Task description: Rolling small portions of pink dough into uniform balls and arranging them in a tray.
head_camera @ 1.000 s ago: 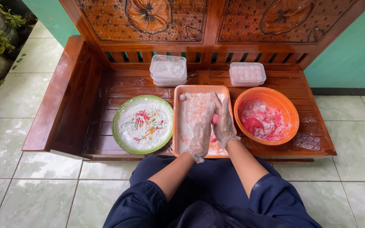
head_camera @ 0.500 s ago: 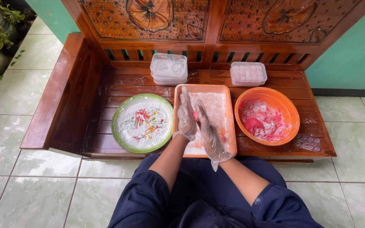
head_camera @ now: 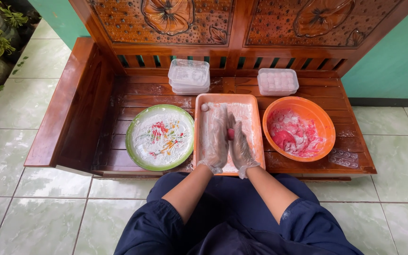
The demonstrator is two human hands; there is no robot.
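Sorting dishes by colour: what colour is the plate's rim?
Green, around the plate, clearest in the head view.

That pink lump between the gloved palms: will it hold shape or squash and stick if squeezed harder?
The pink lump, pressed between the left hand and right hand, probably squashes easily, like the soft mass in the orange bowl. Likely sticky: the orange tray is dusted white. Rounded, it may roll.

Glossy varnished wood tabletop (head_camera: 133,94), dusted white; thin clear plastic gloves on each hand (head_camera: 215,137); matt orange plastic tray (head_camera: 256,141); smooth orange plastic bowl (head_camera: 324,120).
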